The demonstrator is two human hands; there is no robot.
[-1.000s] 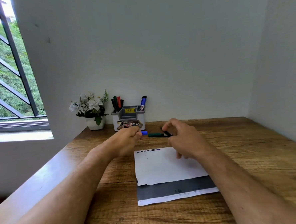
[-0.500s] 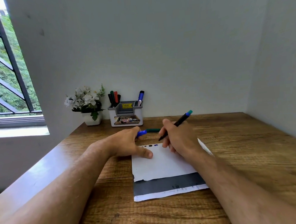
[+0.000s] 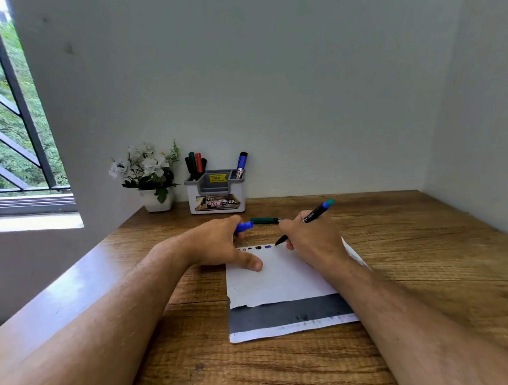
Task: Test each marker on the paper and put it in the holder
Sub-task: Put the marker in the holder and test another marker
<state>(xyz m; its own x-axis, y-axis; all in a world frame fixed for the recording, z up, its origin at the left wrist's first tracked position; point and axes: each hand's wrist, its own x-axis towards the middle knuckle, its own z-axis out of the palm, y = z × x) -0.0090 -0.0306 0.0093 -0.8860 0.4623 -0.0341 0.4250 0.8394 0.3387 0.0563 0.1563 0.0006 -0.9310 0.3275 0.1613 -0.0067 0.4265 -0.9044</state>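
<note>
Right hand: the right hand (image 3: 310, 238) grips a black pen (image 3: 305, 221) in a writing hold; its dark tip sits at the far edge of the paper and its blue-green end points up and away to the right.
Left hand: the left hand (image 3: 217, 243) has its fingers curled round a blue cap (image 3: 243, 227), which sticks out toward the right; the thumb presses flat on the paper's left part.
Paper: a white sheet (image 3: 277, 277) lies on the wooden surface (image 3: 430, 270) between the two forearms; a row of small ink marks (image 3: 259, 247), dark and blue, runs along its far edge, just left of the pen tip. Its torn near edge overlaps a dark grey sheet (image 3: 287, 312) with a white rim.
Green marker: a green marker (image 3: 263, 220) lies flat on the surface beyond the paper, between the two hands.
Holder: a white and grey holder (image 3: 216, 196) stands at the back against the wall. Its left compartment holds several upright markers (image 3: 196, 164), among them green, red and black; its right compartment holds a blue marker (image 3: 240, 165), leaning right.
Flower pot: a white pot of white flowers (image 3: 147, 175) stands just left of the holder.
Window: a barred window (image 3: 7, 112) at far left shows green leaves.
</note>
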